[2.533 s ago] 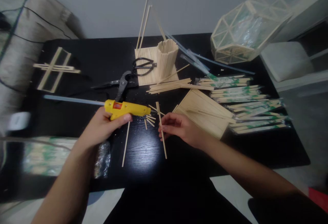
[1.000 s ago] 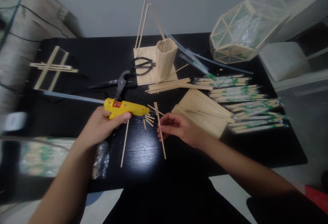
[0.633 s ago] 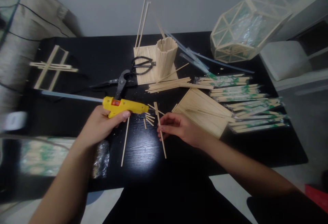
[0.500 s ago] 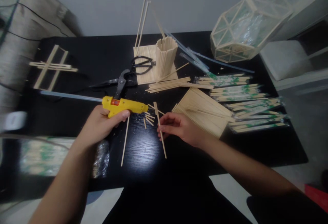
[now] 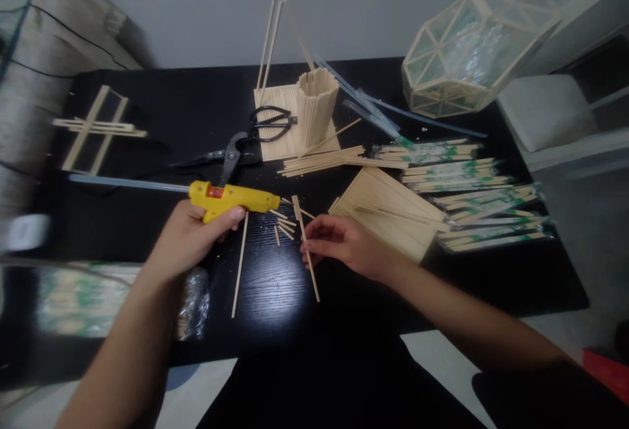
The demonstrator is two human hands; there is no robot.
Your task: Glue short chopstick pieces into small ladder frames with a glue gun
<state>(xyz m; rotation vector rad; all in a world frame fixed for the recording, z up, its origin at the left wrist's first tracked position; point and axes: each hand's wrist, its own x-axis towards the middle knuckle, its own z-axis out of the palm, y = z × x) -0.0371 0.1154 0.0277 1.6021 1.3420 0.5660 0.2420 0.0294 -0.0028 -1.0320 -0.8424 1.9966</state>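
Note:
My left hand (image 5: 199,236) is wrapped round a yellow hot glue gun (image 5: 236,200), with a long clear glue stick (image 5: 130,183) poking out of its back. Between the thumb and fingers of my right hand (image 5: 334,242) is a thin wooden stick (image 5: 312,275), tilted, with a short piece of wood (image 5: 295,207) at its upper end. The gun's nozzle points at that end, a small gap away. Several short cut pieces (image 5: 285,227) lie on the black table below the nozzle. Another stick (image 5: 240,265) slants down beside my left hand, its top hidden.
Pliers (image 5: 230,157) and black-handled scissors (image 5: 270,124) lie behind the gun. A stick-walled cup (image 5: 317,108) stands on a stick base (image 5: 278,144). To the right are a wooden panel (image 5: 393,219), packaged chopsticks (image 5: 457,177) and a geometric frame (image 5: 442,55). A stick frame (image 5: 93,129) sits left.
The glue gun in my left hand has drawn slightly left, away from the stick's upper end. My right hand keeps its hold almost unmoved.

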